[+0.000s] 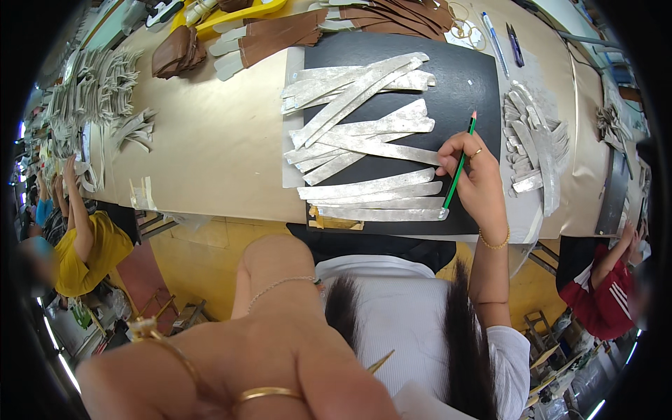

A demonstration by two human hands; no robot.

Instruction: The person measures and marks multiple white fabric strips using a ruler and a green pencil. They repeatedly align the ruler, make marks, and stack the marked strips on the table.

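Right hand marks silver strips; left hand looms close to the camera.

At centre right, the right hand (477, 183) pinches a green pencil (458, 170), its tip down on the lowest silver strip (381, 213) on the black mat (465, 77). The left hand (245, 367), lower left, is curled, its hold unclear. A tan worktable (210, 140) fills the upper frame.

A mat (462, 77) lies at the middle of the tabletop (210, 140), reaching its near edge, and long strips (364, 140) lie crosswise on the mat. Right of the mat sits a heap of strips (532, 147); toward the far edge lie folded pieces (280, 31) and two pens (504, 42). Stacks of cut pieces (98, 91) crowd the left end.
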